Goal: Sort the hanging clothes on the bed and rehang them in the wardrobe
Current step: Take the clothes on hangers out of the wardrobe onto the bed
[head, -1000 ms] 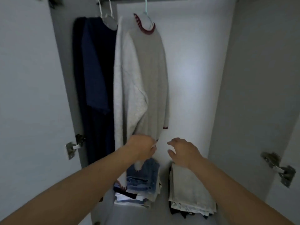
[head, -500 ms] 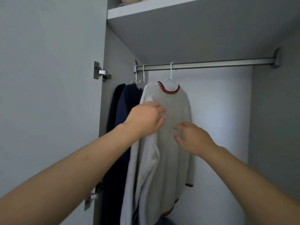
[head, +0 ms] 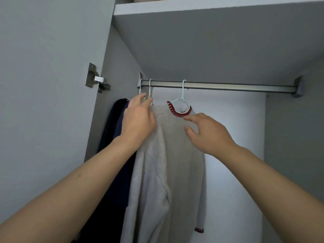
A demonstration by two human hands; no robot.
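Grey sweater point(head: 175, 155), red-stitched collar point(head: 177, 112)

Dim cool light, brighter back panel point(head: 235, 155), wide-angle edge stretch

Probably a home bedroom wardrobe: hanging rail point(head: 219, 85), shelf point(head: 210, 7), hinged door point(head: 43, 85).

Nothing here can be read: no word, number, brand or sign shows anywhere in the wardrobe from where I stand. A small dark patch sits inside the red-stitched collar of the grey sweater point(head: 175, 155), where a label would go, but it is far too small to make out any lettering on it.
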